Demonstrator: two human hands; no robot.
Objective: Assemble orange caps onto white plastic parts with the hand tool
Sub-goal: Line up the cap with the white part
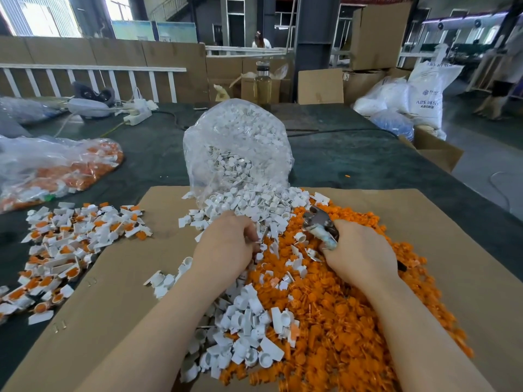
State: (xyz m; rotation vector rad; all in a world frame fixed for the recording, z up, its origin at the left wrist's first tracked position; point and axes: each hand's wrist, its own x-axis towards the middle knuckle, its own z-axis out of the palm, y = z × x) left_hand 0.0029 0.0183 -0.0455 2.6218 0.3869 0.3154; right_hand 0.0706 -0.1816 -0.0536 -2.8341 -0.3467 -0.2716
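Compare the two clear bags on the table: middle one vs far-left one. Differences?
The middle bag stands upright and holds only white parts; the left bag lies flat and holds mixed orange and white pieces. The middle bag's mouth spills onto the cardboard sheet; the left bag rests on the dark table, off the cardboard. Both are clear plastic.

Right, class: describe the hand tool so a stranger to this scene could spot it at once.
Start at the brown cardboard sheet on the dark table, then find the heap of orange caps on its right side. At the heap's far edge the right hand grips the hand tool. It is the only grey metal thing among the plastic pieces.
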